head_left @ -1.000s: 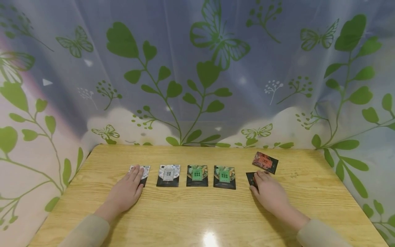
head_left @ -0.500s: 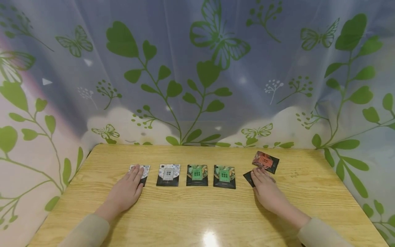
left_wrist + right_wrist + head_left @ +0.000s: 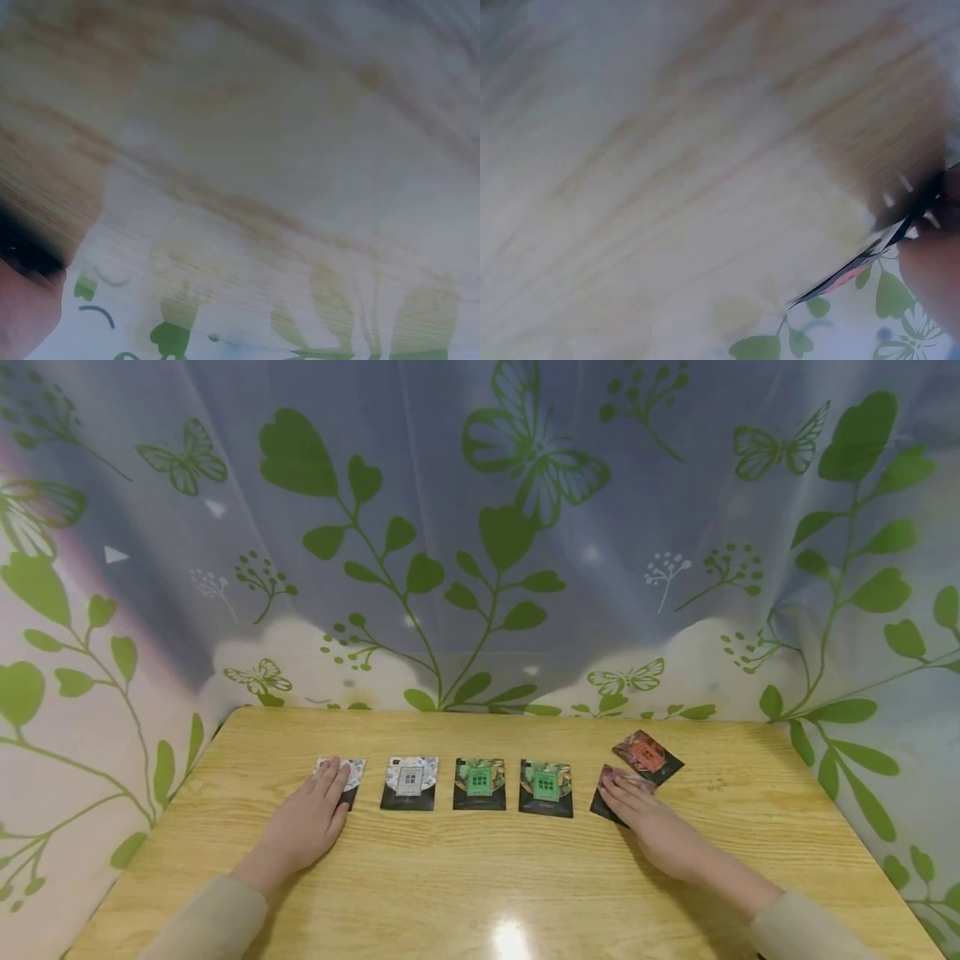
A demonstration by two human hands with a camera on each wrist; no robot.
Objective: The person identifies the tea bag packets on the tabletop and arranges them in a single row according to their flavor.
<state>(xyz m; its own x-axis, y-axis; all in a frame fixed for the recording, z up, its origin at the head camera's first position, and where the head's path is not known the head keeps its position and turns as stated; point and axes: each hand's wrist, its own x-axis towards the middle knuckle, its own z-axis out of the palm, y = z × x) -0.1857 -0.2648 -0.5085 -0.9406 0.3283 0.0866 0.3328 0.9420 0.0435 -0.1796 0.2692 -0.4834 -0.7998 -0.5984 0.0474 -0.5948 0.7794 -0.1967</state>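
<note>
My left hand (image 3: 303, 827) rests with straight fingers on a white-and-black sachet (image 3: 354, 777) at the left end of a row, hiding most of it. In the left wrist view only a bit of that hand (image 3: 30, 311) shows, beside a dark edge. My right hand (image 3: 663, 835) lays extended fingers across a dark sachet (image 3: 609, 807) with a reddish top, which is turned askew. The right wrist view shows this sachet (image 3: 847, 271) nearly edge-on by the fingers. Touching its upper right is another sachet, red and black (image 3: 649, 755), also slanted.
Between the hands lie a white-and-black sachet (image 3: 409, 783) and two green-and-black ones (image 3: 479, 783), upright and spaced apart. All are on a wooden table (image 3: 420, 877). Behind it hangs a curtain (image 3: 442, 543) printed with leaves and butterflies.
The sachet under my right hand has turned, and its reddish top now shows above the fingers. The red sachet behind it has tilted further and shifted slightly right. My left hand stays put.
</note>
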